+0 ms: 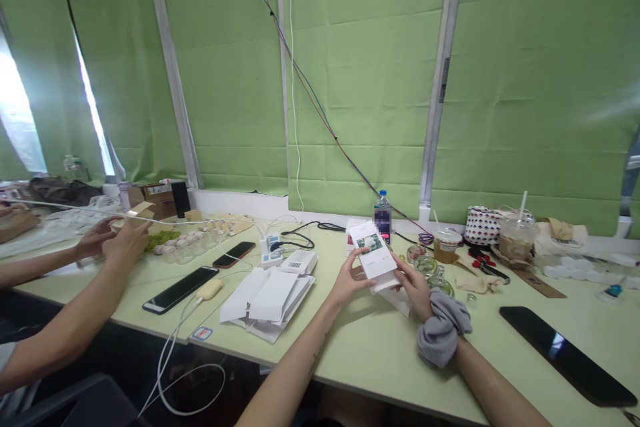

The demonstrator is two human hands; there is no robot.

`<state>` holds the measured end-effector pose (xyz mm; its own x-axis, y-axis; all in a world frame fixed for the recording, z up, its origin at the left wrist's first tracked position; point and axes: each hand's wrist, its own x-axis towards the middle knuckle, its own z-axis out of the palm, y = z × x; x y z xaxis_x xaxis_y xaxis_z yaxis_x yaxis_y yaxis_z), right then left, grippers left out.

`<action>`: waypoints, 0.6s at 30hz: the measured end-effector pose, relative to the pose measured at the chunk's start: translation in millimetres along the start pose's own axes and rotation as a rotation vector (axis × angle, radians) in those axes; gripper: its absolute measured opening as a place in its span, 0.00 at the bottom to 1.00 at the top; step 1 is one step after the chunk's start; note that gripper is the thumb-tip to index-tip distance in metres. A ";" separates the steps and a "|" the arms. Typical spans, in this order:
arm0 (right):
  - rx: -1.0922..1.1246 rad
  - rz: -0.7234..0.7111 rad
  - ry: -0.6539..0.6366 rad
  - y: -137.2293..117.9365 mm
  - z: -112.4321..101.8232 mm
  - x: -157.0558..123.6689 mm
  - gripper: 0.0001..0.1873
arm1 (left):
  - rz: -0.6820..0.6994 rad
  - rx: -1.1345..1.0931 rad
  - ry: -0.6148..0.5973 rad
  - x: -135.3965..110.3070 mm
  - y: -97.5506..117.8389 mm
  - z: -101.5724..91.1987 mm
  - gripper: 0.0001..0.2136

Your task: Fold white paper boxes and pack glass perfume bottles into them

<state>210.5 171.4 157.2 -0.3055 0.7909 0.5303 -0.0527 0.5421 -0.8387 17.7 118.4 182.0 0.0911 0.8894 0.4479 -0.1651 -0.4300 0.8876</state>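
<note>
Above the table, a small white paper box (pixel 380 265) with a flower picture printed on its front is held upright, tilted slightly back. My left hand (pixel 353 280) is closed on the box's left side, thumb and fingers around its edge. On the other side, my right hand (pixel 414 287) grips the lower right edge; a grey scrunchie (pixel 443 330) is round that wrist. Just below the box, a white paper piece is partly hidden by my right hand. Flat white cartons (pixel 273 297) lie stacked left of my arms.
A bottle (pixel 383 210), iced-drink cups (pixel 517 237) and red-handled pliers (pixel 483 260) stand or lie behind. At right lies a dark phone-like slab (pixel 565 353). A power strip (pixel 271 250), phones (pixel 180 289) and cables are left. Another person's hands (pixel 125 240) work at far left.
</note>
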 end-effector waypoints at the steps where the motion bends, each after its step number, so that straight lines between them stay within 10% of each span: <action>1: -0.001 0.001 0.003 0.3 -0.1 -0.1 0.29 | 0.000 0.000 0.001 0.0 0.1 0.0 0.35; 18: 0.160 0.015 -0.028 -27.1 4.7 -7.7 0.33 | 0.013 -0.050 0.031 2.3 -0.6 0.5 0.39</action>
<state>209.9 149.3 175.3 -0.3335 0.7892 0.5158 -0.1984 0.4761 -0.8567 18.4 120.7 182.5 0.0579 0.8888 0.4547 -0.2147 -0.4337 0.8751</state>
